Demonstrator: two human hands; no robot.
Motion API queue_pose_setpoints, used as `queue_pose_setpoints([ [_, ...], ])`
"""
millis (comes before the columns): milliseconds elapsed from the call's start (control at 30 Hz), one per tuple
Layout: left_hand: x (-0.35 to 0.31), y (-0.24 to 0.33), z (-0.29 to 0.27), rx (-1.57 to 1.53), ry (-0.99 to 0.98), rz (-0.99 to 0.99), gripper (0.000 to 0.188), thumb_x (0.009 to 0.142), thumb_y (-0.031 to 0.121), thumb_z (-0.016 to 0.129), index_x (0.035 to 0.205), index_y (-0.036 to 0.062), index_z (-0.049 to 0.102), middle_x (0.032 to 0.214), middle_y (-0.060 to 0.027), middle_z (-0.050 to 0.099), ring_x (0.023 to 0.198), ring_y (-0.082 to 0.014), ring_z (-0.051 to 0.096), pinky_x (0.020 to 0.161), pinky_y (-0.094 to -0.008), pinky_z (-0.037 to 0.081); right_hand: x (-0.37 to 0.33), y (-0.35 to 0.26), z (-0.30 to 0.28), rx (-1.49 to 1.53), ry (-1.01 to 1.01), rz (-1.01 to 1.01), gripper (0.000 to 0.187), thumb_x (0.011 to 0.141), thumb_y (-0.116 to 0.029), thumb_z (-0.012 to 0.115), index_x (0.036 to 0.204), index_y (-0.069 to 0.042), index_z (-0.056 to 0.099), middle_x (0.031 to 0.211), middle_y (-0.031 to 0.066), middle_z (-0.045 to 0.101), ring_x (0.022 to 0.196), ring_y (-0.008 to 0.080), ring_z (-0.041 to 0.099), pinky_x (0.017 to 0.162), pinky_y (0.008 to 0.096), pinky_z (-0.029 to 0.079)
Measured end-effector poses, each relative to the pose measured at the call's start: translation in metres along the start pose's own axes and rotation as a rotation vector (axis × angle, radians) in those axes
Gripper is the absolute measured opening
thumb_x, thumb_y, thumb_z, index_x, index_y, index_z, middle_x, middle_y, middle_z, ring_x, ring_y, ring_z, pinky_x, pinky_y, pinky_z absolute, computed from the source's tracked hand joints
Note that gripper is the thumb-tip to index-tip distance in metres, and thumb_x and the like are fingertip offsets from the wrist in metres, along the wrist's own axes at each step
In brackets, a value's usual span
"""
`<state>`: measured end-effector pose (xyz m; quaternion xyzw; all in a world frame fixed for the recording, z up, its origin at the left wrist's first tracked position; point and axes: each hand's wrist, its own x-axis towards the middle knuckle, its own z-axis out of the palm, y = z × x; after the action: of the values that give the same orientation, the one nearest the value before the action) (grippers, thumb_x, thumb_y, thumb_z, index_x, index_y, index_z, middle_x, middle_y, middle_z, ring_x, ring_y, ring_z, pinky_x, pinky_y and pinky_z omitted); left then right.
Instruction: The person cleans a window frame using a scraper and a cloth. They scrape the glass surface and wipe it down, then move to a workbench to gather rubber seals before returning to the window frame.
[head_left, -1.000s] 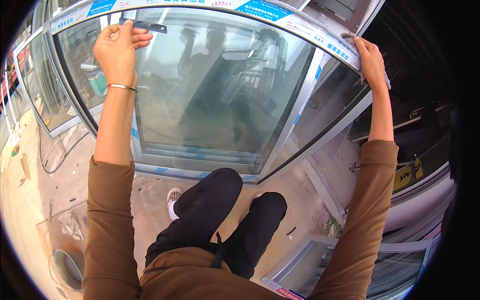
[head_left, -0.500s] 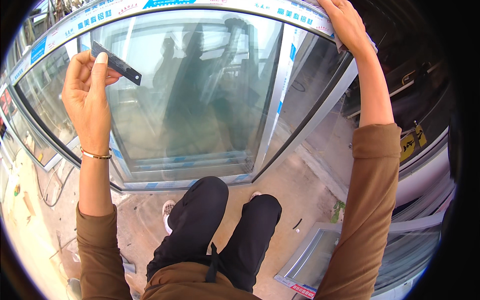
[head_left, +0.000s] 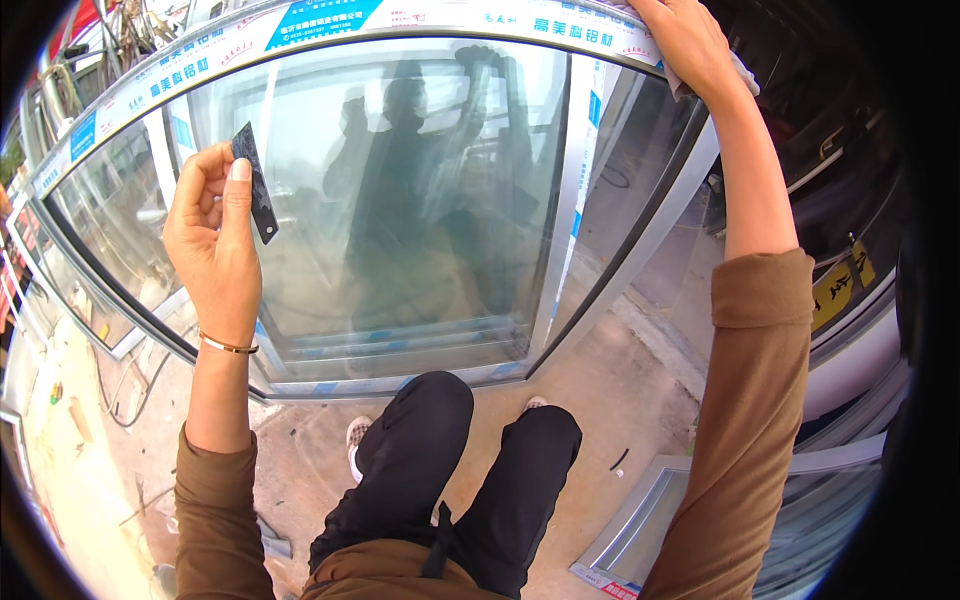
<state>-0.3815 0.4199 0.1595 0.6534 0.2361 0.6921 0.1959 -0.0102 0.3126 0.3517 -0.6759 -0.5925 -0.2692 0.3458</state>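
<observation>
My left hand (head_left: 215, 235) pinches a thin dark flat blade (head_left: 257, 190) between thumb and fingers. It has a slanted pointed tip at the top and a small hole near its lower end. The hand hovers in front of the glass pane (head_left: 400, 200) of a large window. At the upper right, my right hand (head_left: 690, 50) rests on the top corner of the window frame (head_left: 440, 22), a grey rag (head_left: 682, 88) showing under it. Its fingertips are partly cut off by the picture's edge. Printed protective film covers the frame. My reflection shows in the glass.
Another framed pane (head_left: 630, 530) lies low at the right, beside stacked glass (head_left: 830, 520). More window frames (head_left: 100, 250) stand at the left. A cable (head_left: 125, 400) and scraps lie on the concrete floor (head_left: 330, 480). A yellow sign (head_left: 845, 288) is at the right.
My left hand has moved right and down, and the blade has turned from slanting to nearly upright. My right hand stays on the frame corner. The view has shifted slightly.
</observation>
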Motion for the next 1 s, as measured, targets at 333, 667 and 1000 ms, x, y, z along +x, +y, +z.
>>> queue_pose_setpoints([
  [333,0.028,-0.004,0.031,0.259,0.112,0.36,0.011,0.094,-0.003,0.075,0.104,-0.0011,0.073,0.092,-0.0072,0.068,0.077,-0.0147,0.066,0.072,-0.0272,0.055,0.006,0.028,0.015,-0.175,0.091,0.041,0.058,0.102,-0.057,0.051,0.13,-0.016,0.08,0.117,0.013,0.078,0.11,0.0273,0.074,0.098,0.0433,0.052],
  [667,0.033,-0.005,0.038,0.252,0.198,0.372,0.011,0.093,-0.002,0.078,0.101,-0.0013,0.071,0.088,-0.0068,0.068,0.072,-0.0132,0.064,0.065,-0.0264,0.051,0.002,0.035,0.021,-0.208,0.18,0.014,0.052,0.101,-0.049,0.048,0.125,-0.017,0.082,0.116,0.0124,0.079,0.107,0.0327,0.075,0.098,0.0452,0.055],
  [1000,0.032,0.004,0.055,0.209,0.23,0.392,0.013,0.09,-0.006,0.079,0.099,-0.0014,0.071,0.086,-0.0072,0.067,0.069,-0.0129,0.063,0.064,-0.027,0.051,-0.001,0.034,0.018,-0.197,0.204,-0.013,0.051,0.101,-0.047,0.048,0.121,-0.016,0.083,0.108,0.0144,0.08,0.104,0.0342,0.075,0.099,0.0459,0.055],
])
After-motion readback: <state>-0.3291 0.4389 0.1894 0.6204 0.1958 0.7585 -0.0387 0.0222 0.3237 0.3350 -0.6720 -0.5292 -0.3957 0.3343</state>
